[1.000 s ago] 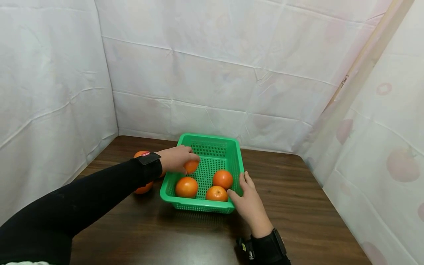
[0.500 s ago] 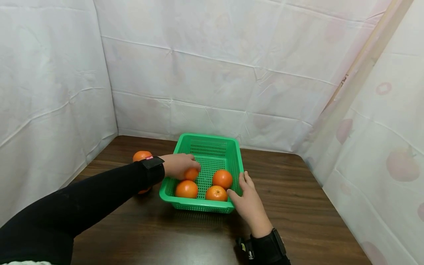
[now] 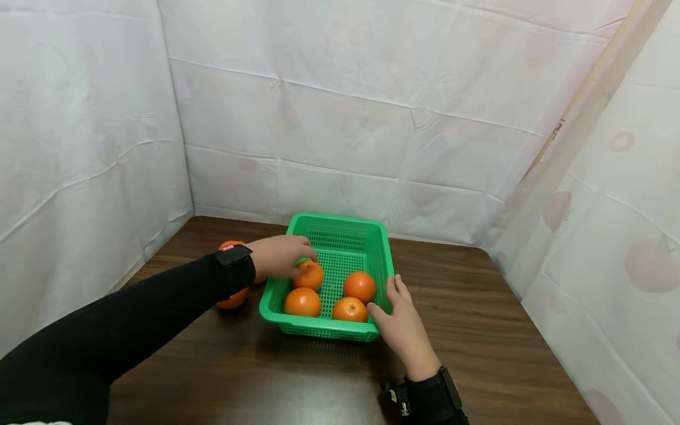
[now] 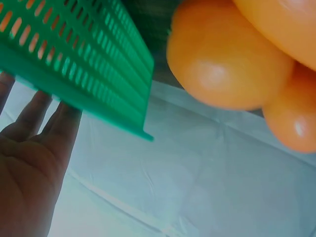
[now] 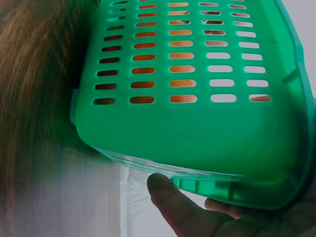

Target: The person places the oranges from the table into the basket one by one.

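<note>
A green plastic basket (image 3: 340, 336) with slotted walls holds several oranges. My left hand (image 3: 280, 255) reaches over its left rim with fingers loosely extended, just above and beside the upper left orange (image 3: 309, 276) inside. In the left wrist view the fingers (image 4: 54, 126) stretch past the basket rim (image 4: 94, 106). Below that fruit sits another orange (image 3: 303, 302), with two more oranges (image 3: 359, 287) at the right. My right hand (image 3: 405, 328) holds the basket by its near right corner, thumb over the rim and fingers along the outside of the right wall (image 5: 192, 173).
Left of the basket, several oranges (image 3: 232, 300) lie on the dark wooden table (image 3: 467, 319), partly hidden by the left arm. White cloth (image 3: 340, 136) hangs behind the table and along both sides.
My left hand first lowered an orange toward the basket's near left, then let go and lifted slightly left, leaving the fruit inside. My right hand stays on the basket corner.
</note>
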Available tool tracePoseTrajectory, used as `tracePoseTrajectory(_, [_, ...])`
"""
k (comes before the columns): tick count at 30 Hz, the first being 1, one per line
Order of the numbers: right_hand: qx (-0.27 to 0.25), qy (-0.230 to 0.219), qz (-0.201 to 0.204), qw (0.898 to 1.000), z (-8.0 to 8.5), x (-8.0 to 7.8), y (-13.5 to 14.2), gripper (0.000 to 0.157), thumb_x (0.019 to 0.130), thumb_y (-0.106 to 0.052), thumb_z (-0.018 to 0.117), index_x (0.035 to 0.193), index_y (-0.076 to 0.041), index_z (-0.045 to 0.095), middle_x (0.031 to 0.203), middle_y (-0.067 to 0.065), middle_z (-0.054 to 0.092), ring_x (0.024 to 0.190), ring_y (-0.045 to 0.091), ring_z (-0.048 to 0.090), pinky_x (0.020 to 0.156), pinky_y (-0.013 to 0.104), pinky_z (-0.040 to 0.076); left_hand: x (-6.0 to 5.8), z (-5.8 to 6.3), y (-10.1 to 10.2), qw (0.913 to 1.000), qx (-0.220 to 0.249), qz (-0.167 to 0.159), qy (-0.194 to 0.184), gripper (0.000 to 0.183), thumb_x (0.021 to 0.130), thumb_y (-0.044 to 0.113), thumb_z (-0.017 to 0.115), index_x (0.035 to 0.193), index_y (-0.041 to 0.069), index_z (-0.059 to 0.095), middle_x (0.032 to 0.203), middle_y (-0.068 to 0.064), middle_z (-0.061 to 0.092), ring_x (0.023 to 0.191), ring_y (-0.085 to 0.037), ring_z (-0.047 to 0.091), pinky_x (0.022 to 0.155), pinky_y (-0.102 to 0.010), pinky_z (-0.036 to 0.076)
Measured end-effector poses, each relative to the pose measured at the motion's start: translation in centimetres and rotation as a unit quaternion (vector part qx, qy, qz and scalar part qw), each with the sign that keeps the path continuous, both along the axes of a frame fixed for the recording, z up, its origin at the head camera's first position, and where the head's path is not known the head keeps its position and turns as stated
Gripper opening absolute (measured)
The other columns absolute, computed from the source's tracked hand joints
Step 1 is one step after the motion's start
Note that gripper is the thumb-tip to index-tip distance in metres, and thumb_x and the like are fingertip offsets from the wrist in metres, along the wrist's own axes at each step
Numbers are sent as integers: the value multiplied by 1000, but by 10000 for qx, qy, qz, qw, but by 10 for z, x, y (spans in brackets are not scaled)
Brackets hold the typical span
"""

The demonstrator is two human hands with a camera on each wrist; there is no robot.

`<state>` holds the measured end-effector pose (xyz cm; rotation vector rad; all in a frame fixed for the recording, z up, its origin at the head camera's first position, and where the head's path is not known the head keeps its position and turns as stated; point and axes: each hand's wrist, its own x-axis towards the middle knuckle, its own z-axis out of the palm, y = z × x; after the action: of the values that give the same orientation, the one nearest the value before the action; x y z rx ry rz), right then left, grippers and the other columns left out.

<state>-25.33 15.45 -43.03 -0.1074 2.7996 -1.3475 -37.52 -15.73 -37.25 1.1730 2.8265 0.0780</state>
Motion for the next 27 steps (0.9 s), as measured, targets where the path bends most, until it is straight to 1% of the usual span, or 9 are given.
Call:
tracePoseTrajectory(3, [31, 3, 0, 10000, 0, 0, 1, 80, 108, -36, 60, 171, -12, 17, 181, 9, 1, 164, 44, 15, 124, 69, 30, -3, 7, -9, 9997, 108, 119, 196, 35, 102, 22, 72, 137, 20, 70, 139, -6, 65, 127, -27, 62, 107, -46, 55])
tracePoseTrajectory(5, [42, 16, -8, 10000, 1, -1, 1, 80, 107, -36, 60, 171, -12, 17, 181, 9, 2, 164, 43, 15, 124, 69, 30, -4, 12, -16, 9989, 200, 286, 321, 35, 101, 21, 73, 136, 20, 71, 139, -6, 65, 125, -27, 63, 105, -46, 55])
tracePoseTrajectory(8, [40, 43, -4, 10000, 0, -2, 1, 81, 107, -37, 60, 171, -12, 18, 181, 10, 3, 164, 43, 16, 124, 69, 31, -5, 20, -26, 9962, 346, 633, 494, 35, 101, 18, 70, 136, 17, 71, 137, -8, 67, 118, -26, 66, 100, -45, 57])
tracePoseTrajectory(10, [47, 38, -7, 10000, 0, -3, 1, 81, 107, -37, 60, 171, -12, 17, 181, 9, 2, 164, 43, 16, 125, 68, 30, -7, 22, -33, 9935, 420, 872, 597, 34, 102, 19, 69, 136, 16, 71, 135, -9, 68, 114, -25, 67, 97, -44, 58])
tracePoseTrajectory(13, [69, 35, -15, 10000, -1, -3, 1, 81, 107, -37, 60, 171, -12, 17, 181, 10, 2, 164, 44, 15, 124, 69, 30, -9, 26, -45, 9884, 543, 1268, 643, 37, 102, 21, 68, 139, 13, 70, 136, -12, 68, 116, -29, 67, 98, -48, 58])
tracePoseTrajectory(15, [74, 29, -23, 10000, -1, -3, 0, 80, 107, -36, 60, 171, -12, 17, 181, 10, 3, 164, 44, 15, 124, 69, 30, -12, 26, -55, 9846, 583, 1524, 635, 39, 103, 22, 68, 141, 13, 68, 138, -14, 67, 119, -33, 67, 100, -51, 57])
tracePoseTrajectory(20, [59, 35, -19, 10000, -2, -2, -1, 80, 108, -35, 60, 171, -11, 17, 181, 10, 2, 164, 44, 14, 125, 69, 30, -17, 26, -80, 9748, 605, 2109, 415, 44, 104, 24, 67, 146, 11, 62, 147, -21, 59, 126, -40, 63, 105, -58, 53])
tracePoseTrajectory(23, [61, 39, -6, 10000, -1, -2, -1, 80, 108, -35, 60, 171, -11, 17, 181, 10, 2, 164, 44, 14, 125, 69, 30, -18, 23, -94, 9702, 559, 2343, 276, 47, 103, 26, 67, 148, 11, 61, 150, -25, 56, 128, -45, 60, 106, -63, 51])
tracePoseTrajectory(27, [78, 52, -1, 10000, 0, -2, -1, 80, 107, -36, 60, 171, -12, 17, 181, 10, 2, 164, 43, 15, 125, 69, 30, -22, 14, -109, 9654, 435, 2565, 152, 53, 102, 31, 68, 151, 12, 58, 150, -29, 53, 129, -52, 58, 105, -67, 50])
